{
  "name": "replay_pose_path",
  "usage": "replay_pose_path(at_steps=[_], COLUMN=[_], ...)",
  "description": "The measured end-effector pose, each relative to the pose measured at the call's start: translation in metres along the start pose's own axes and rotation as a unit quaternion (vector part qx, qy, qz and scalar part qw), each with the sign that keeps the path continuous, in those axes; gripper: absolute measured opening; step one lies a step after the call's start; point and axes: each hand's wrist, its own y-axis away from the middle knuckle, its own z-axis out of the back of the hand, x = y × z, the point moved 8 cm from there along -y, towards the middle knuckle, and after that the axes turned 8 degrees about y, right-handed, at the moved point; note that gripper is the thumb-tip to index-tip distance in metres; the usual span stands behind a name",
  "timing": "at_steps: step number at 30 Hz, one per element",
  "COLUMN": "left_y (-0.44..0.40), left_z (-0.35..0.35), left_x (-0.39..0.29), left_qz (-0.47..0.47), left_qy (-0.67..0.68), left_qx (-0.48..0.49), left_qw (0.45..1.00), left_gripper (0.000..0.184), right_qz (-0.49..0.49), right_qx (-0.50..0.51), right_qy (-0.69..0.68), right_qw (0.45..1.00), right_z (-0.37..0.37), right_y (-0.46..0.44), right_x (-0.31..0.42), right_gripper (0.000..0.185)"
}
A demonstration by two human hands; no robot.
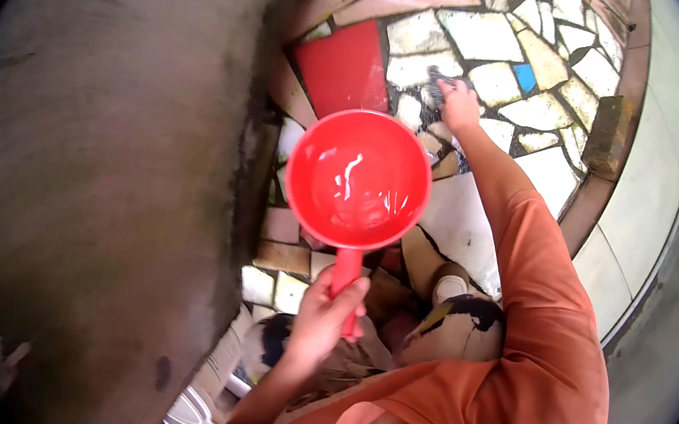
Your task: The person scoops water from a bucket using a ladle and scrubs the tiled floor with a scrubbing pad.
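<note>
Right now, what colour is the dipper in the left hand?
The dipper is bright red, best seen in the head view.

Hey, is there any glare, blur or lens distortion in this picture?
Head view: white glints inside the red dipper and washed-out pale stones; head view: fisheye distortion, with black corners and a bowed tiled edge; head view: the right hand looks slightly soft.

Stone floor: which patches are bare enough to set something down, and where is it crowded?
Bare: the red tile, beyond the dipper; the pale stones between blue tile and brick; the white slab between dipper and right arm. Crowded: around the right hand and its dark pad, and near the body, by left hand and shoe.
</note>
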Motion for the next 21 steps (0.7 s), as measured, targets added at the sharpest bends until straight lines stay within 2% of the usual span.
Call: replay_pose_path(at_steps=[2, 4, 6, 8, 10, 11, 13, 17, 18, 19, 20, 21], left_y=[-0.007, -0.014, -0.017, -0.024, -0.027, -0.033, -0.039, -0.044, -0.043, -0.043, -0.042, -0.040], left_z=[-0.014, -0.022, -0.022, -0.021, -0.020, -0.016, -0.007, 0.003, 0.007, 0.012, 0.018, 0.020], left_x=[-0.013, -0.025, -0.026, -0.034, -0.033, -0.035, -0.032, -0.023, -0.020, -0.019, -0.017, -0.013], left_qz=[-0.010, -0.023, -0.019, -0.041, -0.022, -0.028, -0.029, -0.023, -0.024, -0.023, -0.027, -0.024], left_qy=[0.031, 0.053, 0.037, 0.065, 0.088, 0.066, 0.050, 0.089, 0.077, 0.070, 0.074, 0.080], left_qx=[0.037, 0.050, 0.057, 0.037, 0.047, 0.037, 0.004, -0.020, -0.039, -0.061, -0.081, -0.098], left_qw=[0.999, 0.997, 0.998, 0.996, 0.995, 0.997, 0.998, 0.996, 0.996, 0.995, 0.994, 0.992], left_gripper=[0.019, 0.019, 0.021, 0.021, 0.021, 0.022, 0.025, 0.032, 0.032, 0.033, 0.032, 0.031], right_qz=[-0.088, 0.029, 0.127, 0.116, 0.230, 0.293, 0.352, 0.285, 0.338, 0.257, 0.099, 0.328], right_qx=[-0.024, -0.057, -0.075, 0.075, 0.101, 0.069, 0.053, 0.286, 0.195, 0.304, 0.298, -0.041], right_qy=[-0.029, -0.034, -0.029, -0.127, -0.138, -0.230, -0.328, -0.438, -0.310, -0.208, -0.419, -0.156], right_qw=[0.995, 0.997, 0.989, 0.982, 0.958, 0.925, 0.875, 0.803, 0.867, 0.893, 0.852, 0.931], right_z=[0.035, 0.058, 0.039, 0.036, 0.015, 0.001, -0.003, 0.001, -0.030, -0.023, -0.078, -0.011], right_y=[0.003, 0.030, 0.049, 0.074, 0.095, 0.105, 0.119, 0.126, 0.116, 0.094, 0.052, 0.019], right_x=[-0.008, 0.025, 0.046, 0.066, 0.102, 0.122, 0.142, 0.161, 0.165, 0.146, 0.120, 0.090], right_gripper=[0.058, 0.056, 0.054, 0.044, 0.033, 0.029, 0.026, 0.028, 0.031, 0.033, 0.022, 0.019])
